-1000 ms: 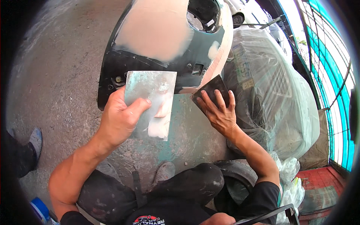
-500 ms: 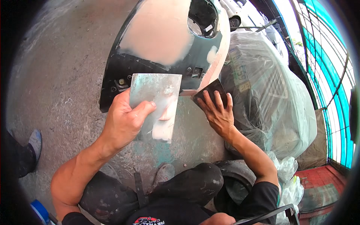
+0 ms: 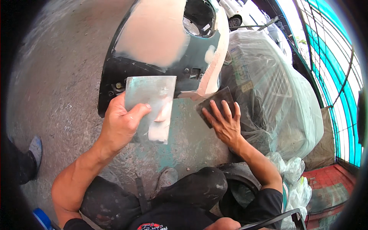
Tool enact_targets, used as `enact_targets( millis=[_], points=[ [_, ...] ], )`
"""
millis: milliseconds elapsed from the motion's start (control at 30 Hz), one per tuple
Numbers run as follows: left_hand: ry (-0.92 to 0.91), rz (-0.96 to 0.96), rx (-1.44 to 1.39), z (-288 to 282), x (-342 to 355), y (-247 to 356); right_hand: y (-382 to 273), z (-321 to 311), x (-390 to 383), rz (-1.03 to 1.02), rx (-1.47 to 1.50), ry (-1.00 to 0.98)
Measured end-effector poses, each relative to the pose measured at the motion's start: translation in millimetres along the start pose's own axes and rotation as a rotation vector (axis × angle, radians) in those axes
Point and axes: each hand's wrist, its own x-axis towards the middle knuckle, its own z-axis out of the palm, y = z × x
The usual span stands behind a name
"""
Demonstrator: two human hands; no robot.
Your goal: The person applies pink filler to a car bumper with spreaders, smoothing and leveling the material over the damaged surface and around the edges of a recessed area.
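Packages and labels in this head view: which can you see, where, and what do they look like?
Plastic-wrapped bundle: right of the panel, a bulky rounded mass under clear sheeting.
Label: on that bundle's left face, under the plastic, a pale rectangle with dark print.
White plastic bag: lower right beside the right forearm, crumpled.
No signs or screens show.

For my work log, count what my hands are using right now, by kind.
Flat metal board with filler, in the left hand: 1
Dark spreader, under the right hand: 1
Green car panel: 1
Total: 3
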Motion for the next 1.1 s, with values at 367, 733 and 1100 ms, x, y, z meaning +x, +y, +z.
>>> enact_targets(
  millis=[367,733,1100],
  points=[
    [-0.064,-0.237,-0.341,33.5,6.8,-21.0,-45.1,-61.0,-2.5,0.027,0.976,0.208],
    [0.109,-0.181,-0.344,-2.1,7.1,10.8,59.1,-11.2,39.6,-0.203,0.133,-0.062],
    [0.049,-0.178,-0.323,-9.0,11.0,5.7,71.1,9.9,67.8,-0.317,0.079,-0.030]
  ],
)
